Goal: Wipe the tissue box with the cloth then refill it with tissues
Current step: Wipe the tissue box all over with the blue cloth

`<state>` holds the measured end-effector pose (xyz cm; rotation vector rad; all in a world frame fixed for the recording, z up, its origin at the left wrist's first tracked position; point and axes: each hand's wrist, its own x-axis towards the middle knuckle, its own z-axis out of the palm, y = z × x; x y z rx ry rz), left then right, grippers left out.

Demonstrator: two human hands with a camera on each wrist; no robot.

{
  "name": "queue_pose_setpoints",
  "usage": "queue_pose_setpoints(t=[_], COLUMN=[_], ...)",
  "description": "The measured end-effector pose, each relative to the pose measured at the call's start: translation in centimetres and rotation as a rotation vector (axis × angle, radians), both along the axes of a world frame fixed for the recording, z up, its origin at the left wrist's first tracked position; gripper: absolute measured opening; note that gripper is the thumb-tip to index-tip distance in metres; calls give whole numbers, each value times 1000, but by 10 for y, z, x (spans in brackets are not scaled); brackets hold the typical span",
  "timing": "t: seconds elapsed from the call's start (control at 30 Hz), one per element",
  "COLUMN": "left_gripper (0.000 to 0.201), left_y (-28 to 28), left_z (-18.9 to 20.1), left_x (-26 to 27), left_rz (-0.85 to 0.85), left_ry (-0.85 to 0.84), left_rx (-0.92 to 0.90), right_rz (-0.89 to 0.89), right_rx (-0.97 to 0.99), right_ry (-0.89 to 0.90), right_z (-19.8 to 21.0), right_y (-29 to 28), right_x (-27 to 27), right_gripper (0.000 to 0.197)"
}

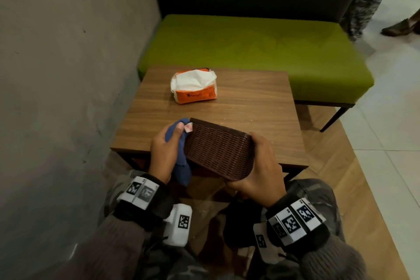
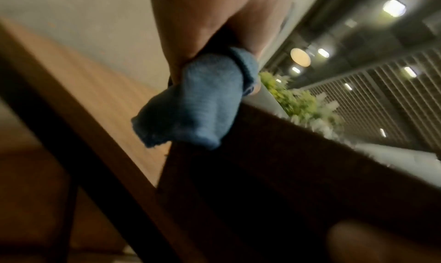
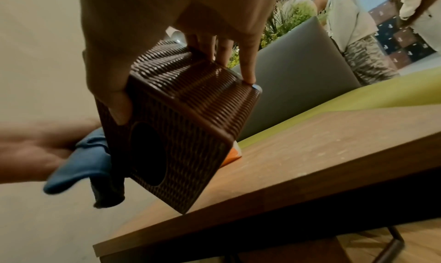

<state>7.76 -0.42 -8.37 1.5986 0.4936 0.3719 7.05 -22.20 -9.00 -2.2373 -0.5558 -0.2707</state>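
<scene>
A dark brown woven tissue box (image 1: 219, 151) is held tilted above the near edge of the wooden table (image 1: 250, 107). My right hand (image 1: 256, 173) grips its right end, thumb on one face and fingers on the other; the right wrist view shows the box (image 3: 181, 119) with its oval opening facing down. My left hand (image 1: 164, 150) holds a bunched blue cloth (image 1: 181, 159) against the box's left end. In the left wrist view the cloth (image 2: 198, 104) hangs from my fingers beside the box's dark side (image 2: 274, 182). An orange pack of white tissues (image 1: 194, 86) lies open at the table's far left.
A green bench (image 1: 261, 52) with a dark backrest stands behind the table. A grey wall (image 1: 68, 75) runs along the left. Someone's foot (image 1: 400, 27) is at the far right on the tiled floor. People stand beyond the bench in the right wrist view.
</scene>
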Motion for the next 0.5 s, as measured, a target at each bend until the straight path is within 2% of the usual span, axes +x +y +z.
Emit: queue_pose_setpoints(t=[0.03, 0.07, 0.13, 0.2, 0.27, 0.37, 0.5], left_gripper=[21, 22, 27, 31, 30, 25, 23], left_y=[2, 1, -9, -27, -43, -49, -45], left_z=[3, 7, 21, 31, 37, 45, 45], left_x=[0, -1, -5, -10, -13, -12, -11], left_rz=[10, -3, -132, -377, -522, -562, -503], left_ry=[14, -8, -127, -285, -382, -425, -397], left_rx=[-50, -21, 169, 382, 577, 637, 696], right_rz=[5, 12, 39, 65, 76, 88, 66], right_rx=[-4, -12, -38, -51, -54, -57, -23], right_ry=[1, -3, -21, -43, -63, -109, -120], right_z=[-2, -2, -2, 0, 2, 4, 4], right_y=[-1, 0, 3, 10, 16, 18, 16], right_x=[-1, -1, 0, 1, 3, 4, 0], right_gripper=[96, 95, 94, 92, 88, 84, 88])
